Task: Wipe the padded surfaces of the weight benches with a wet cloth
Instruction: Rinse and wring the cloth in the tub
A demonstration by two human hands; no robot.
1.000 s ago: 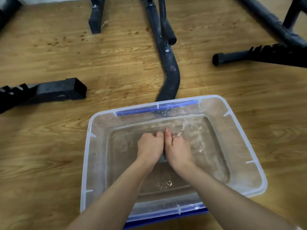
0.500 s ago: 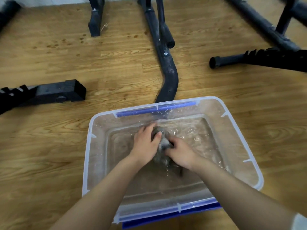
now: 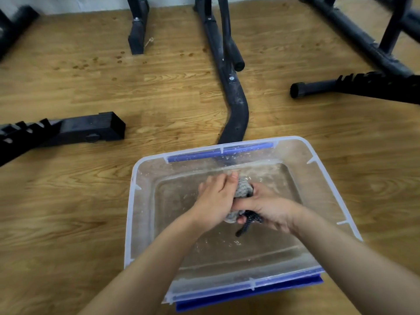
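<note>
Wooden floor [image 3: 68, 212]: light plank boards with visible grain; a scatter of small dark spots [image 3: 95, 62] toward the far side. Clear plastic tub [image 3: 336, 196]: rectangular, white rim, blue clip handles on the near and far edges, water inside, standing on the floor atop a blue sheet [image 3: 250, 296], possibly its lid. Pale wall base [image 3: 91, 3]: strip along the far edge of the floor. Small light scrap [image 3: 148, 42]: lying beside a black foot, too small to identify.

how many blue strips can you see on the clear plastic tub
2: one blue plastic strip along the far rim of the clear plastic tub, one blue plastic strip along the near rim; side rims show none.
</note>
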